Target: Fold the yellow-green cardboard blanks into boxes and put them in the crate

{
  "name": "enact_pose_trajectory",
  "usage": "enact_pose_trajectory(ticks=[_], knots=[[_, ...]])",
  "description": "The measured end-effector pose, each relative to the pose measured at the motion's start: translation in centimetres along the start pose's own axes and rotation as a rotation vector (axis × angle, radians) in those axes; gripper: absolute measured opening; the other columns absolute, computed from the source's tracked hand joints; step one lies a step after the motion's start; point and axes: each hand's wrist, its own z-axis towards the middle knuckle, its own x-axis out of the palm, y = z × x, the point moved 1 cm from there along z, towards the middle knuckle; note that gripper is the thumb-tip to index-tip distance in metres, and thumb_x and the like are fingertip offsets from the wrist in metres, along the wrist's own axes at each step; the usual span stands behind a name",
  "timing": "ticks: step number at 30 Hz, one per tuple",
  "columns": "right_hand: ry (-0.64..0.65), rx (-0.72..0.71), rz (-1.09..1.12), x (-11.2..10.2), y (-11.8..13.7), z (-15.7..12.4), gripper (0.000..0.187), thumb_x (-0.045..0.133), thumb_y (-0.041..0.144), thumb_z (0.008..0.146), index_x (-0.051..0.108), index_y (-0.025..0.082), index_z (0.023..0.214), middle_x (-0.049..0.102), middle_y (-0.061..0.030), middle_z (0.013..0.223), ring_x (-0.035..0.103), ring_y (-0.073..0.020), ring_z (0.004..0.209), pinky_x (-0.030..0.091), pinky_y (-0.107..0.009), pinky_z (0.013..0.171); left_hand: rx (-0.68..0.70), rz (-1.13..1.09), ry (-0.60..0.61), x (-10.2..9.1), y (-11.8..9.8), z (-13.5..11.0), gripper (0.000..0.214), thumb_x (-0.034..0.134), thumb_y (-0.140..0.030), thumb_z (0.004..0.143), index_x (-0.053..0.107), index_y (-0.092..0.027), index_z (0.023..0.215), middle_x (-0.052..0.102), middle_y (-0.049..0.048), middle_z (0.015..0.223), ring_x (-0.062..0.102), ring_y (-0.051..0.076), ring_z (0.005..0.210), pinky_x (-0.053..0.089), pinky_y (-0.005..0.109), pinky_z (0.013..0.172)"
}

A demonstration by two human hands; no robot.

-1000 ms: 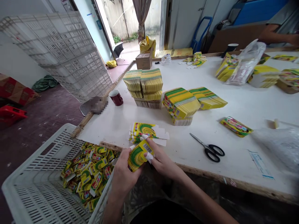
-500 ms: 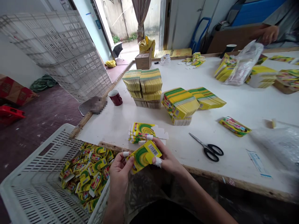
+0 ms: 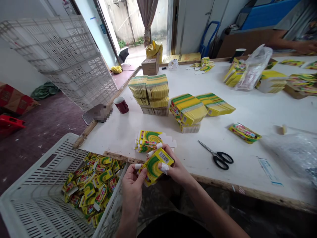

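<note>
White worktop [image 3: 99, 142], with left hand [image 3: 131, 181] and right hand [image 3: 177, 169] both gripping a yellow carton [image 3: 155, 164] at the near edge. Squeezing too hard could crease it imo, and those taped fingertips [image 3: 159, 145] might slip.

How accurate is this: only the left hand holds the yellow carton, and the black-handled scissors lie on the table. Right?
Not quite: the left hand isn't alone. The head view shows the right hand also holding the yellow carton, at its barcode end. The black-handled scissors do lie on the table.
</note>
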Motion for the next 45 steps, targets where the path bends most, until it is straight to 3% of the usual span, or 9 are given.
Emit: enact_pose_trajectory(ticks=[3,6,8,12,15,23,32,39,45], knots=[[-0.101,-0.010,-0.088,0.3,0.0,0.2,0.045,0.067,0.042,0.080,0.042,0.025,0.114,0.062,-0.0067,0.113,0.064,-0.0203,0.096,0.053,-0.031,0.080,0.164,0.280,-0.015,-0.1,-0.2,0.0,0.035,0.070,-0.041,0.075,0.058,-0.018,0.098,0.068,0.0063,0.095,0.066,0.021,0.088,0.055,0.036,0.079],[-0.144,-0.023,-0.153,0.8,-0.5,0.4,0.046,0.065,0.043,0.081,0.042,0.024,0.116,0.061,-0.0054,0.110,0.063,-0.0184,0.092,0.052,-0.029,0.078,0.462,0.701,-0.032,0.1,-1.0,-0.1,0.064,0.081,-0.040,0.060,0.055,-0.020,0.115,0.057,0.0140,0.126,0.051,0.034,0.122,0.042,0.052,0.101],[-0.123,-0.024,-0.162,1.1,-0.9,0.3,0.051,0.065,0.045,0.080,0.041,0.024,0.120,0.060,-0.0058,0.112,0.062,-0.0187,0.093,0.052,-0.029,0.078,0.537,0.865,0.045,0.4,-1.3,0.0,0.074,0.082,-0.037,0.057,0.051,-0.020,0.122,0.055,0.0153,0.129,0.048,0.036,0.124,0.038,0.056,0.104],[-0.050,-0.070,-0.269,1.1,-1.5,-0.2,0.063,0.064,0.043,0.081,0.035,0.022,0.134,0.052,-0.0103,0.130,0.054,-0.0230,0.117,0.048,-0.035,0.095,0.420,0.890,0.156,0.8,-1.4,0.6,0.056,0.066,-0.031,0.073,0.049,-0.016,0.124,0.061,0.0148,0.120,0.060,0.029,0.111,0.049,0.046,0.093],[-0.084,-0.186,-0.495,0.5,-1.6,-0.4,0.053,0.062,0.037,0.085,0.044,0.023,0.133,0.049,-0.0108,0.133,0.047,-0.0249,0.126,0.038,-0.041,0.107,0.368,0.855,0.193,0.7,-1.3,1.0,0.055,0.064,-0.030,0.073,0.051,-0.015,0.123,0.064,0.0132,0.116,0.062,0.026,0.106,0.051,0.040,0.090],[-0.011,-0.258,-0.733,0.0,-0.7,-0.1,0.042,0.064,0.035,0.085,0.058,0.024,0.126,0.052,-0.0132,0.133,0.050,-0.0258,0.124,0.041,-0.041,0.104,0.310,0.765,0.157,0.1,-0.9,1.1,0.052,0.068,-0.032,0.068,0.059,-0.014,0.116,0.069,0.0099,0.106,0.067,0.025,0.094,0.054,0.034,0.083],[0.007,-0.234,-0.652,0.4,-0.8,-0.5,0.029,0.051,0.029,0.093,0.055,0.021,0.120,0.051,-0.0117,0.128,0.048,-0.0214,0.123,0.038,-0.038,0.104,0.389,0.846,0.116,0.1,-1.3,0.8,0.050,0.069,-0.035,0.069,0.060,-0.014,0.113,0.069,0.0100,0.104,0.067,0.025,0.091,0.054,0.037,0.082],[0.150,-0.250,-0.642,-0.1,-0.2,-0.2,0.020,0.052,0.040,0.092,0.055,0.021,0.097,0.047,-0.0089,0.113,0.051,-0.0198,0.107,0.044,-0.036,0.094,0.418,0.917,0.163,0.0,-2.1,0.7,0.049,0.072,-0.032,0.066,0.059,-0.014,0.111,0.070,0.0102,0.103,0.067,0.026,0.093,0.054,0.038,0.083],[0.194,-0.206,-0.720,-0.4,0.3,-0.1,0.010,0.051,0.031,0.092,0.051,0.021,0.094,0.046,-0.0086,0.113,0.049,-0.0191,0.106,0.043,-0.035,0.094,0.465,0.999,0.141,0.3,-2.4,0.5,0.048,0.070,-0.034,0.070,0.058,-0.015,0.112,0.069,0.0111,0.105,0.066,0.026,0.096,0.054,0.039,0.085]])
